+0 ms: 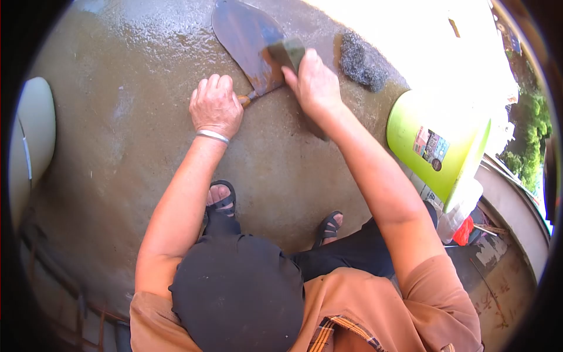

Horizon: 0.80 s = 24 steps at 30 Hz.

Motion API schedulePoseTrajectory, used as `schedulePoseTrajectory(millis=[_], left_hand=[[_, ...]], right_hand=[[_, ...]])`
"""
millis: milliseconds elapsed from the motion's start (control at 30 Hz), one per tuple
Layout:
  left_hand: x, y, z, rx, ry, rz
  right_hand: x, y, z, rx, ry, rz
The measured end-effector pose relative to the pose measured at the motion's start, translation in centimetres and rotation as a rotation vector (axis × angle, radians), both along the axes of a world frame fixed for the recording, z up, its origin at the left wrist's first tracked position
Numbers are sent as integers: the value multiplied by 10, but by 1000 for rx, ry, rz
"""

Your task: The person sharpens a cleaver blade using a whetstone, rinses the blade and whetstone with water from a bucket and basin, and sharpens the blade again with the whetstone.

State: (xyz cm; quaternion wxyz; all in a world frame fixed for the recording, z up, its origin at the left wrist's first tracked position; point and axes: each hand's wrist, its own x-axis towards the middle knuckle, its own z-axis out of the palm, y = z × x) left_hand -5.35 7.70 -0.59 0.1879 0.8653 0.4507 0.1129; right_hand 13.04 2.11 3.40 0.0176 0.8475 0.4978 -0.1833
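My left hand [217, 105], with a silver bracelet at the wrist, is closed around the wooden handle of a trowel [249, 41]. Its broad, leaf-shaped metal blade has rusty brown patches and points away from me, low over the wet floor. In my right hand [316, 85] is a dark green block [288, 54], gripped between thumb and fingers. The block overlaps the right edge of the blade near its middle; motion blurs it, and I cannot make out its exact kind. A grey clump of steel wool [363, 61] lies on the floor to the right of my right hand.
Wet concrete floor [117, 146] spreads around my sandalled feet. On the right a lime-green bucket [422, 141] is near a white container [463, 202] and something red [463, 231]. A pale rounded object [38, 123] stands at the left edge. Bright sunlight washes out the upper right.
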Motion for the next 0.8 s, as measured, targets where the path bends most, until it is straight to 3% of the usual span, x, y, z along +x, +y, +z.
schedulePoseTrajectory(millis=[167, 333, 400, 567, 633, 800], left_hand=[[1, 10, -4, 29, 18, -78], [-2, 5, 1, 13, -52, -114], [-4, 5, -1, 21, -28, -97], [-2, 6, 0, -16, -47, -81], [-4, 10, -2, -19, -48, -127], [-7, 13, -2, 33, -89, -208]], right_hand=[[-6, -46, 4, -65, 75, 26], [12, 73, -7, 63, -12, 58], [14, 96, -1, 85, -44, 200], [-8, -11, 18, -55, 147, 330], [-4, -9, 16, -77, 120, 337], [31, 115, -7, 133, -46, 390]])
